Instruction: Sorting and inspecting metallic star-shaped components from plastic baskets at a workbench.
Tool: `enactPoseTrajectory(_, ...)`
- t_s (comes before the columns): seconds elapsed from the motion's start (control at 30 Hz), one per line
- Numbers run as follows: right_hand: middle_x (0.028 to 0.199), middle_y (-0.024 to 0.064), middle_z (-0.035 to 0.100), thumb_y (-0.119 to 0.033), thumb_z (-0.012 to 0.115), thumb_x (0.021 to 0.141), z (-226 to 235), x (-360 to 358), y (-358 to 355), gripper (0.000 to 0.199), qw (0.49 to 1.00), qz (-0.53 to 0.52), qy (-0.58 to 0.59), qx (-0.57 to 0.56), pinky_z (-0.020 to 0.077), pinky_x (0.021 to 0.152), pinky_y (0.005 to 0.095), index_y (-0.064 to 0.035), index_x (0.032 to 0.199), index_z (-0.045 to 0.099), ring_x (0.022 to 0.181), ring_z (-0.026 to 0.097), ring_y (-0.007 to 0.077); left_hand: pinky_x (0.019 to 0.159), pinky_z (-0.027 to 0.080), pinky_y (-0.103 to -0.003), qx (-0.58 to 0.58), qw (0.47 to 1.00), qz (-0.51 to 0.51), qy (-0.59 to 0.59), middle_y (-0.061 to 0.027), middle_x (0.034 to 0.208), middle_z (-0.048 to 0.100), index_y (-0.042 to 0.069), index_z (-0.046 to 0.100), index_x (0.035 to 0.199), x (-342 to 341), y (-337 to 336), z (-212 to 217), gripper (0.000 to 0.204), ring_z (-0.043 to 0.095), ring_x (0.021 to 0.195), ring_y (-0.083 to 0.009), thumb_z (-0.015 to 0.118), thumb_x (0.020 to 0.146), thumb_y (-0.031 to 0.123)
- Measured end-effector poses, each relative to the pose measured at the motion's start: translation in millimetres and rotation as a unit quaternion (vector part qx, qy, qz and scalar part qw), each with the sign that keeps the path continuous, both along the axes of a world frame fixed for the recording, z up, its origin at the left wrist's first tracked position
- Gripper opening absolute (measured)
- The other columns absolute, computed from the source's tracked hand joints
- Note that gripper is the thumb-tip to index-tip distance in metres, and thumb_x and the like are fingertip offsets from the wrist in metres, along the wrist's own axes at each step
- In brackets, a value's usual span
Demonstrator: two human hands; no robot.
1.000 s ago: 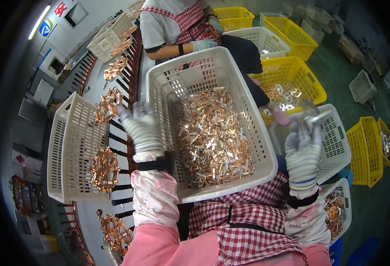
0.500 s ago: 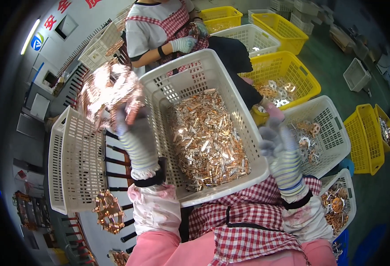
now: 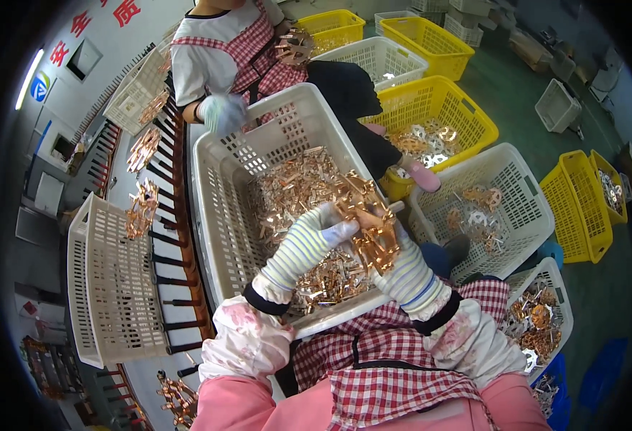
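Over the near right part of a white plastic basket (image 3: 237, 269), both gloved hands grip a shiny copper-coloured stamped metal piece (image 3: 366, 215) with an open, branching shape. My left hand (image 3: 303, 246), in a striped knit glove, has its thumb and fingers closed on the piece's left side. At its lower right, my right hand (image 3: 406, 276) is wrapped round the edge, with some fingers hidden behind the metal. Below them, many small copper and silvery scraps (image 3: 287, 190) fill the basket's bottom.
Across the basket, a co-worker's gloved hand (image 3: 222, 115) is near the rim. Left stands a rack with black pegs (image 3: 179, 280), copper pieces (image 3: 142, 208) and another white basket (image 3: 118, 287). To the right are a white basket (image 3: 538, 233) and a yellow basket (image 3: 485, 136) holding metal parts.
My left hand has brought the copper piece from left of the basket to above it. My right hand has moved left from the basket's right rim and now grips the piece too.
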State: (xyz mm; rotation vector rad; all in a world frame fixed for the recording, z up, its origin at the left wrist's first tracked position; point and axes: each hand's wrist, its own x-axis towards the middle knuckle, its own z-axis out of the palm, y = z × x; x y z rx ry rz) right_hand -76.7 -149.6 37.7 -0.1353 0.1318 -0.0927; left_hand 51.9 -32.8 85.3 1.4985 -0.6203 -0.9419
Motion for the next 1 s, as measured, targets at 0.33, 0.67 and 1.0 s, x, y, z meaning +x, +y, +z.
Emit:
enactPoseTrajectory(0.33, 0.097, 0.0006, 0.060, -0.022, 0.055, 0.092, 33, 4, 10, 0.024, 0.931, -0.058, 0.146, -0.329, 0.0458, 0.076, 0.0202, -0.0106, 0.113, 0.058, 0.089, 0.055, 0.0052, 0.053, 0.044, -0.021, -0.111, 0.962, 0.109, 0.226, -0.0032, 0.082, 0.061, 0.002, 0.056, 0.107, 2, 3, -4, 0.027, 0.056, 0.063, -0.0083, 0.060, 0.086, 0.018)
enactPoseTrajectory(0.67, 0.121, 0.0023, 0.051, -0.031, 0.048, 0.095, 9, 8, 5, 0.047, 0.958, -0.010, 0.029, -0.283, 0.0476, 0.080, 0.0231, -0.0079, 0.135, 0.039, 0.100, 0.053, 0.0080, 0.057, 0.050, -0.021, 0.006, 0.987, 0.092, -0.129, -0.0009, 0.076, 0.055, -0.001, 0.051, 0.111, -5, -2, -6, 0.032, 0.053, 0.063, -0.0067, 0.057, 0.079, 0.003)
enactPoseTrajectory(1.0, 0.104, -0.0024, 0.054, -0.018, 0.049, 0.095, 20, 8, 18, 0.042, 0.968, -0.049, 0.057, -0.241, 0.0417, 0.075, 0.0135, -0.0069, 0.134, 0.041, 0.087, 0.049, 0.0000, 0.058, 0.043, -0.021, -0.050, 0.994, 0.099, -0.019, 0.0033, 0.075, 0.055, 0.004, 0.054, 0.089, 8, 1, -10, 0.017, 0.048, 0.066, -0.0034, 0.065, 0.076, 0.005)
